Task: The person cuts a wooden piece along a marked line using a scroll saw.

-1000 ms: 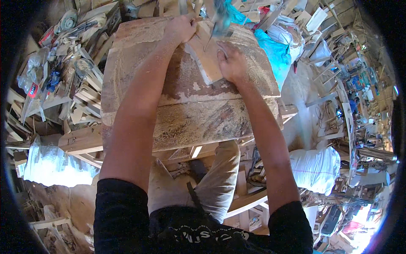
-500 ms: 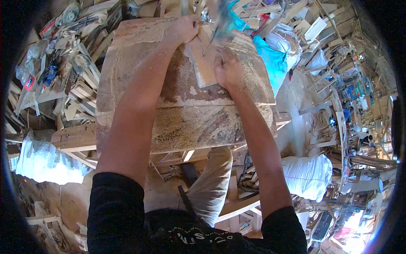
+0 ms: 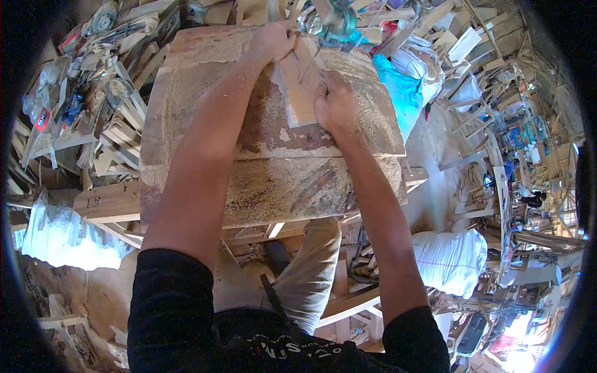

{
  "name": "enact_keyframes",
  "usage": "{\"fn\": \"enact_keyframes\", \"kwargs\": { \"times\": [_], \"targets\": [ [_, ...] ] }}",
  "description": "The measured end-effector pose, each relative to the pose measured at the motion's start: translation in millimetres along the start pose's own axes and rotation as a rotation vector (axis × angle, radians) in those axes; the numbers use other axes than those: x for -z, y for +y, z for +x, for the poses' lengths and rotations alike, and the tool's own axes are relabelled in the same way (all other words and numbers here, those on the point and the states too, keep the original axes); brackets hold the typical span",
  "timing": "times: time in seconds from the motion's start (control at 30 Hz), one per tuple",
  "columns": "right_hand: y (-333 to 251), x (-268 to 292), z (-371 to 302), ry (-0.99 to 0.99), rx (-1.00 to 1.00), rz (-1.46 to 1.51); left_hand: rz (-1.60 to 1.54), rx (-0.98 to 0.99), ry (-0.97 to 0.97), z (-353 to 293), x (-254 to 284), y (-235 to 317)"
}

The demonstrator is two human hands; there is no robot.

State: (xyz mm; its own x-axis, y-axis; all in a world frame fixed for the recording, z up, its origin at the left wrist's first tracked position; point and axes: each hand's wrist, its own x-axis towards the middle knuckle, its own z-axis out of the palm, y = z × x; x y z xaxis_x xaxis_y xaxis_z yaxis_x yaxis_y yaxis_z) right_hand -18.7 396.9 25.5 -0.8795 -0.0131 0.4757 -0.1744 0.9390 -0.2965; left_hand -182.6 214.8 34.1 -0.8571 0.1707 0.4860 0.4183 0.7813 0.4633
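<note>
A pale flat wooden board [image 3: 301, 102] lies on a worn, sawdust-covered worktable [image 3: 205, 93]. My left hand [image 3: 274, 42] grips its far left edge with curled fingers. Bent round the board's right edge, my right hand [image 3: 336, 102] holds it, thumb towards the board. Between the hands, a thin dark line slants across the board, either a blade or a cut; I cannot tell which. Just beyond stands a teal machine part [image 3: 339, 23], slightly blurred.
Wood offcuts [image 3: 127, 133] are heaped to the left, under a grinder-like tool [image 3: 102, 20]. At right are a turquoise plastic sheet [image 3: 393, 87] and a white sack [image 3: 452, 261]. A timber beam [image 3: 109, 202] juts out at the table's near left.
The teal machine part, strongly blurred before, shows more clearly in a slightly different place. Both hands keep their hold, with the left shifted a little to the right.
</note>
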Motion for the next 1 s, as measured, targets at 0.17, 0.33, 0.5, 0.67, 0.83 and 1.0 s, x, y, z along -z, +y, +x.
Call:
{"fn": "enact_keyframes", "kwargs": {
  "times": [0.17,0.33,0.5,0.67,0.83,1.0],
  "targets": [
    [-7.6,-4.8,2.7,0.057,0.052,0.024,0.000,-0.039,0.040,8.2,1.2,-17.1],
    [-7.2,-4.8,3.0,0.137,0.093,0.066,0.033,0.004,-0.002,13.0,-4.2,-13.7],
    [-4.4,0.6,2.6,0.049,-0.002,0.031,0.055,-0.033,0.015,12.1,-11.9,-8.0],
    [-26.4,-5.0,12.0,0.094,0.047,0.060,0.104,-0.014,0.037,29.8,1.4,-46.9],
    [4.4,-7.2,3.2,0.110,0.010,0.006,0.118,-0.070,0.051,19.5,-20.4,-8.3],
    [-16.6,-0.8,6.7,0.098,0.013,0.093,0.087,-0.069,0.029,27.5,-7.7,-30.4]
  ]
}}
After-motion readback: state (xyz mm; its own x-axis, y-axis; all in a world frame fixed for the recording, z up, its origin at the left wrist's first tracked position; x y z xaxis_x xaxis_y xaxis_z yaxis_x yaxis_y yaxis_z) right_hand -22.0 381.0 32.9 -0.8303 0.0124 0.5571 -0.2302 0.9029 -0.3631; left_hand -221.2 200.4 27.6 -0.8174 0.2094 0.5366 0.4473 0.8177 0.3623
